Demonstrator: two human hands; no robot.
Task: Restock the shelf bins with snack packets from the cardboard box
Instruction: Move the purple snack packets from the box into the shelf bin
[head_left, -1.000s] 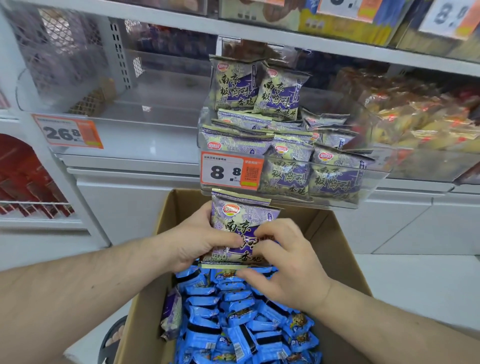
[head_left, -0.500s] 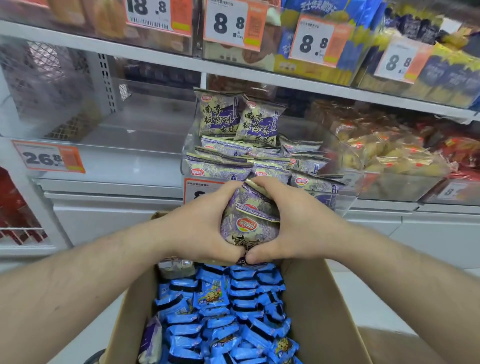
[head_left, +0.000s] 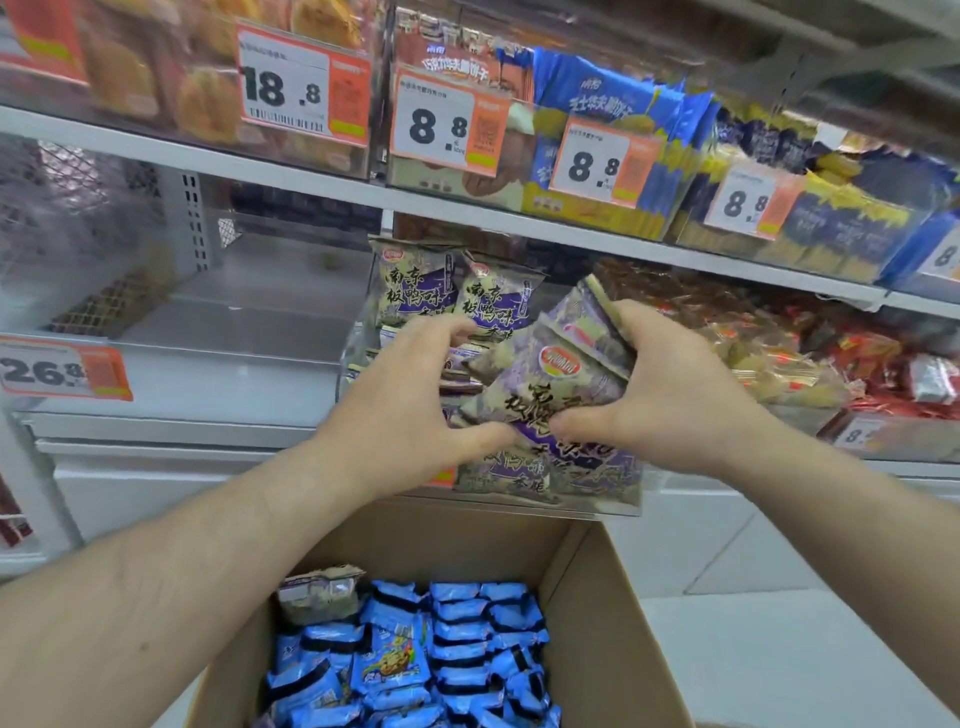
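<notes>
Left hand: the left hand is raised in front of the shelf bin, thumb and curled fingers pinching the left edge of the purple snack packets; its fingertips are hidden behind the wrapping.
Right hand: the right hand grips the right side of the same bundle, thumb pressed on the front, fingers wrapped over the top edge.
Held packets: the purple snack packets are bunched between both hands, tilted, just in front of the bin; how many are in the bundle is hard to tell.
Shelf bin: the clear bin on the middle shelf holds more purple packets, two standing upright at the far side; the hands cover most of its front and its orange price tag.
Cardboard box: the cardboard box sits near, below the hands, open, filled with blue packets; one grey-purple packet lies at its far left corner. Its near edge is cut off by the frame.
Left bin: a clear compartment to the left carries a 26.8 tag, partly cut off.
Upper shelf: price tags read 18.8 and 8.8; the goods behind them are blurred.
Right side: orange and red wrapped snacks fill the next bin, too smeared to make out.
</notes>
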